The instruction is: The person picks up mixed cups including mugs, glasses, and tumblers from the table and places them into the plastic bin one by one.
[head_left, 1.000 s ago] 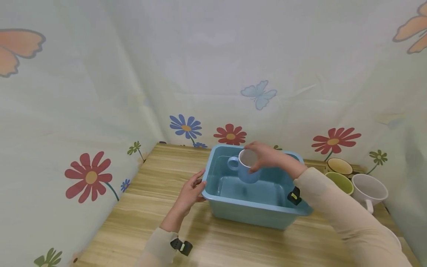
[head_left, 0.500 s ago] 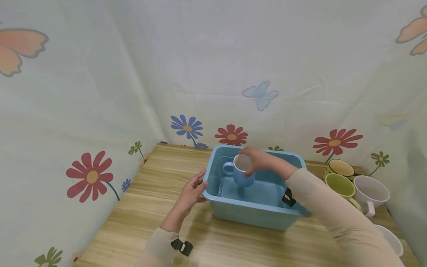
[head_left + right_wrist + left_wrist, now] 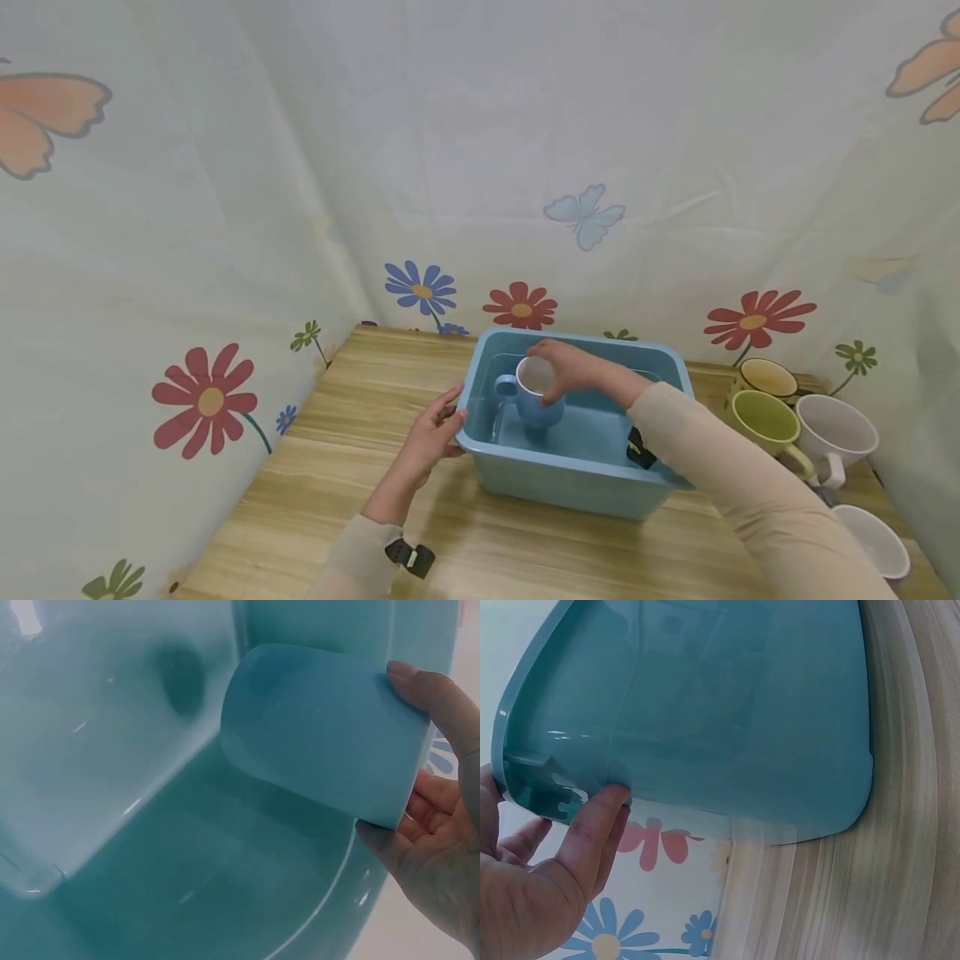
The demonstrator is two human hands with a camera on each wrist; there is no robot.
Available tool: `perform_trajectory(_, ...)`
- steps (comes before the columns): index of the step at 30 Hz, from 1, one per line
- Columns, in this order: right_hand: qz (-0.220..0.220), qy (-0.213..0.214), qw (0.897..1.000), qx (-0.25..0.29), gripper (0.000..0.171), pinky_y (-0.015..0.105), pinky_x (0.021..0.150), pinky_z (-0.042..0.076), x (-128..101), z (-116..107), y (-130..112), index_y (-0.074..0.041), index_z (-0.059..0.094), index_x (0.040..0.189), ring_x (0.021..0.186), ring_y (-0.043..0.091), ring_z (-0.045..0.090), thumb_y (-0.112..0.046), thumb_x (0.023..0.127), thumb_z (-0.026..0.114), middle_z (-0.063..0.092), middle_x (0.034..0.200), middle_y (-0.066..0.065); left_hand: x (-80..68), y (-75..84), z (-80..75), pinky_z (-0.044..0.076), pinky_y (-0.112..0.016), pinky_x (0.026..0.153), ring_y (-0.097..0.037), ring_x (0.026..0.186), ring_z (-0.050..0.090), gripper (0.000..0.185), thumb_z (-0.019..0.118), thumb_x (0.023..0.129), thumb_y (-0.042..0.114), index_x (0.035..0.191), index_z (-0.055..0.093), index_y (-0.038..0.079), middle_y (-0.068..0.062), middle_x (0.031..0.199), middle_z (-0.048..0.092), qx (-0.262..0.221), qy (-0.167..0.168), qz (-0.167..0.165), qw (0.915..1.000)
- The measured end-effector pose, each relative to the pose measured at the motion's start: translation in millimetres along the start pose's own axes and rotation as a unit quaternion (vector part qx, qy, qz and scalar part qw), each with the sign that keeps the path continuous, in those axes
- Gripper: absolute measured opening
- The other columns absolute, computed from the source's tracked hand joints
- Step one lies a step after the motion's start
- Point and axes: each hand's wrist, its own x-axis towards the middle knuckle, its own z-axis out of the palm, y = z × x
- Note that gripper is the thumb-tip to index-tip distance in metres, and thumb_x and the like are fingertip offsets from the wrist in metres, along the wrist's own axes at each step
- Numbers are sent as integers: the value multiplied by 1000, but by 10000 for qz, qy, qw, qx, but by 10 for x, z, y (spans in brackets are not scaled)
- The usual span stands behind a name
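A blue mug point(image 3: 538, 408) with a white inside is held within the blue plastic tub point(image 3: 555, 483), near its left end, its handle pointing left. My right hand point(image 3: 567, 368) grips the mug by its rim, thumb on the near side and fingers across on the far side. In the right wrist view the mug point(image 3: 322, 735) tilts over the tub's floor, and fingertips pinch its rim edge. My left hand point(image 3: 427, 429) holds the tub's left end at the rim. From the left wrist, fingers point(image 3: 592, 829) show against the tub's outer wall, under the lip.
At the right stand a green mug point(image 3: 767, 419), a large white mug point(image 3: 834, 429) and a cream-coloured cup point(image 3: 767, 379). A white cup or bowl point(image 3: 873, 540) sits nearer, beside the right sleeve. A flowered cloth point(image 3: 480, 167) hangs behind the wooden table point(image 3: 390, 358).
My right hand has carried the blue mug leftward and lower into the tub. My left hand has stayed on the tub's left rim.
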Motion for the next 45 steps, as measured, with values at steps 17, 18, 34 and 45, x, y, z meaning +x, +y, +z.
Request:
perform_trajectory(17, -127, 39, 9999, 17, 80, 57, 106, 55, 108, 223, 109, 1, 52, 144, 127, 40, 55, -23, 77, 89, 52, 146, 24, -19, 11, -8, 66, -42, 77, -37, 114, 67, 54, 53, 104, 9, 156, 41, 7, -32, 145, 53, -13, -111, 46, 9999)
perform_trajectory(18, -103, 39, 9999, 27, 80, 57, 106, 54, 112, 236, 117, 0, 52, 144, 127, 40, 55, -23, 77, 89, 52, 146, 24, -16, 8, -7, 66, -41, 77, -36, 113, 67, 54, 53, 104, 9, 156, 41, 7, -32, 145, 53, -18, -111, 39, 9999)
perform_trajectory(34, 95, 17, 9999, 101, 82, 58, 109, 52, 182, 358, 166, -1, 49, 147, 130, 39, 52, -22, 78, 89, 50, 149, 22, -8, -4, -28, 66, -43, 79, -37, 116, 65, 54, 52, 105, 11, 157, 38, 6, -34, 147, 51, -40, -244, 123, 9996)
perform_trajectory(45, 88, -39, 9999, -32, 79, 58, 110, 51, 225, 399, 193, 1, 50, 145, 132, 41, 51, -22, 79, 88, 49, 150, 25, -32, 30, -39, 66, -43, 80, -39, 119, 64, 56, 52, 105, 12, 158, 36, 6, -34, 149, 48, -27, -312, 70, 9995)
